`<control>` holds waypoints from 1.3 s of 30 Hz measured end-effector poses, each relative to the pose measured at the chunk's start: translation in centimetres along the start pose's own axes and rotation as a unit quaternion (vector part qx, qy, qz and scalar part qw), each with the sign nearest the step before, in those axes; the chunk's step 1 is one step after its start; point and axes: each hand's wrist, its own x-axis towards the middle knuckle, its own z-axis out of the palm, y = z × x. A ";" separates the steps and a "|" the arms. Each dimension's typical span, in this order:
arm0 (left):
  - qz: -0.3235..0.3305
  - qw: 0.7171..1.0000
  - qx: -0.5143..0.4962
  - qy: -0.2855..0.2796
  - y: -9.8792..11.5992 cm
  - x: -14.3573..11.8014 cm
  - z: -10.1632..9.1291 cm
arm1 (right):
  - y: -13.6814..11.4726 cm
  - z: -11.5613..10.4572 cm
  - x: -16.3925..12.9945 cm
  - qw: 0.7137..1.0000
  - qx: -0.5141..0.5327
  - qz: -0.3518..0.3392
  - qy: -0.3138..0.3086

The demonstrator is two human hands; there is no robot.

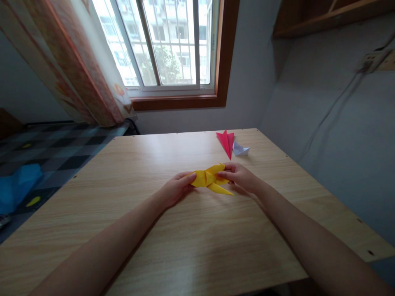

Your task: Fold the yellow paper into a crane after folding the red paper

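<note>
A yellow paper crane (210, 178) is stretched between my two hands, just above the wooden table (197, 238). My left hand (178, 186) pinches one wing at the left, thumb on top. On the opposite side, my right hand (240, 176) grips the other wing between thumb and fingers. One pointed end of the crane angles up by my right fingers, and a second point juts toward me at the lower right. Parts of both wings are hidden under my fingers.
Beyond my right hand lie a red paper plane (226, 142) and a white paper boat (240, 149). A window (163, 45) and curtain (83, 61) are behind the table. At left, a blue item (20, 187) rests on a checkered bed (55, 142).
</note>
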 end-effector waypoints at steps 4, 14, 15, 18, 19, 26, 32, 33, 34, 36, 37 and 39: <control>0.001 1.000 0.001 0.006 0.0 0.1 -0.3 | 0.1 0.3 0.0 1.000 0.002 -0.005 0.005; 0.003 1.000 -0.006 0.019 -0.1 0.3 -0.5 | 0.2 1.4 0.0 0.999 0.014 -0.033 0.021; 0.004 1.000 -0.006 0.019 -0.1 0.3 -0.5 | 0.2 1.4 0.0 0.999 0.012 -0.034 0.023; 0.005 1.000 -0.007 0.010 -0.2 0.3 -0.6 | 0.1 1.5 -0.1 0.999 0.007 -0.033 0.026; 0.005 1.000 -0.007 0.006 -0.2 0.3 -0.7 | 0.2 1.5 -0.2 0.999 0.003 -0.035 0.029; 0.021 0.999 -0.029 0.034 -0.3 0.2 -0.5 | 0.3 1.5 -0.1 0.998 -0.019 -0.043 0.049; 0.038 0.990 -0.076 0.116 -0.3 0.7 -0.3 | 0.3 1.0 0.1 0.997 -0.008 -0.030 0.072; 0.040 0.987 -0.079 0.131 -0.3 0.7 -0.2 | 0.4 0.9 0.1 0.997 0.002 -0.026 0.072; 0.040 0.986 -0.082 0.143 -0.4 0.8 -0.2 | 0.4 0.9 0.1 0.997 0.014 -0.023 0.073; 0.045 0.982 -0.086 0.162 -0.3 0.8 -0.2 | 0.3 0.8 0.2 0.996 0.039 -0.019 0.077; 0.048 0.980 -0.088 0.170 -0.3 0.8 -0.1 | 0.3 0.7 0.2 0.995 0.051 -0.018 0.080; 0.055 0.976 -0.098 0.186 -0.2 0.8 0.0 | 0.2 0.7 0.2 0.994 0.070 -0.019 0.084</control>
